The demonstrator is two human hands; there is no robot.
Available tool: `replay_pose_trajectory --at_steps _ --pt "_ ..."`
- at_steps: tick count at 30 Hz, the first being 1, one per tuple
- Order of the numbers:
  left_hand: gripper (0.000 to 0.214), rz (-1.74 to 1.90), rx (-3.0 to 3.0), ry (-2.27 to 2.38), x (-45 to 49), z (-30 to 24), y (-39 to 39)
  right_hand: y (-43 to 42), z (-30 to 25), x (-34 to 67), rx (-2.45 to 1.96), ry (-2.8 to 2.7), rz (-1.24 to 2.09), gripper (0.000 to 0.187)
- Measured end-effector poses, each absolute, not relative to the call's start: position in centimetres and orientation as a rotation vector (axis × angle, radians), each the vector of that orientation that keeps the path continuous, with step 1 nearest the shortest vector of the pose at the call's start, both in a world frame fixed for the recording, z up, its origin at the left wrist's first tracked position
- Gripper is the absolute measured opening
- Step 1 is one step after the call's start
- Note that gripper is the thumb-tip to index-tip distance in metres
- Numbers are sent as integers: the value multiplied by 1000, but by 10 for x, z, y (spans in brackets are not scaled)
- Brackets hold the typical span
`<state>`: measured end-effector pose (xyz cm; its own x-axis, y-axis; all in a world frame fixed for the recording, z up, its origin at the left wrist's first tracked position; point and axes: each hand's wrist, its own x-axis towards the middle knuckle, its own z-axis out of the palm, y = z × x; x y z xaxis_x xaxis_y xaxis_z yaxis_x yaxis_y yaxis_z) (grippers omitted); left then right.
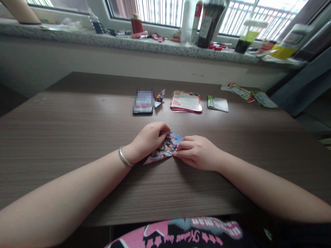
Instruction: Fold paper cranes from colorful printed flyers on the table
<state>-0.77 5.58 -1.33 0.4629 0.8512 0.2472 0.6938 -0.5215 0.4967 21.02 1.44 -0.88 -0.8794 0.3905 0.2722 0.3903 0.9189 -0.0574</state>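
Note:
A colourful printed paper [165, 148], partly folded, lies on the brown wooden table [77, 131] just in front of me. My left hand [147, 140], with a silver bangle on the wrist, curls over the paper's left part and presses it down with closed fingers. My right hand [198, 151] pinches the paper's right edge between fingertips. Most of the sheet is hidden beneath both hands.
Farther back lie a dark phone [143, 102], a small folded paper figure [159, 97], a stack of red and white leaflets [186, 102], a green leaflet [218, 103] and more leaflets [248, 93] at the right. Bottles [210, 22] and clutter crowd the windowsill [129, 43].

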Motion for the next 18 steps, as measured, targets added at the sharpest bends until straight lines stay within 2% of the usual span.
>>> replay_pose_trajectory --at_steps 18 --pt "18 672 2603 1249 -8 -23 54 14 -6 222 -741 -2793 12 24"
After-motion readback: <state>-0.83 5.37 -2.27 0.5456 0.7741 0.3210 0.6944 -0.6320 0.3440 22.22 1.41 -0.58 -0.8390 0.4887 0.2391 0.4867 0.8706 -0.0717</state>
